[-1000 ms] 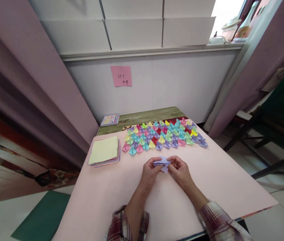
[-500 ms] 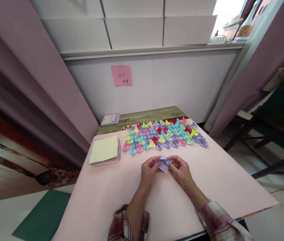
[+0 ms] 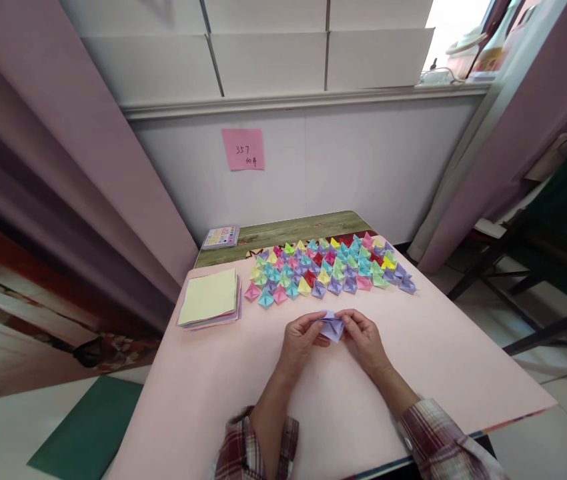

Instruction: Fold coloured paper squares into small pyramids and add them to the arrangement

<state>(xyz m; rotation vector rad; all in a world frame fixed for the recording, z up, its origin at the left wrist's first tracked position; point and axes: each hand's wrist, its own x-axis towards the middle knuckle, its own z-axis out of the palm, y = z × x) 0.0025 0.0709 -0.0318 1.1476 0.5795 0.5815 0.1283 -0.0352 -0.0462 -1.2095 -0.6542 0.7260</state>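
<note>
A small lilac folded paper piece [image 3: 332, 326] sits between both my hands just above the pink table top [image 3: 433, 353]. My left hand [image 3: 301, 339] pinches its left side and my right hand [image 3: 364, 335] pinches its right side, fingers closed on it. Beyond my hands lie several rows of finished folded paper shapes [image 3: 327, 270] in many colours. A stack of square paper sheets [image 3: 209, 299], yellow on top, lies at the left of the table.
A small pack of coloured paper [image 3: 220, 236] rests on the wooden table end [image 3: 288, 230] by the wall. A pink note [image 3: 243, 149] is stuck on the wall. Curtains hang at left and right; a dark chair frame [image 3: 528, 280] stands to the right.
The lilac piece has been pressed into a more compact, flatter shape between my fingers. Both hands stayed in nearly the same spot.
</note>
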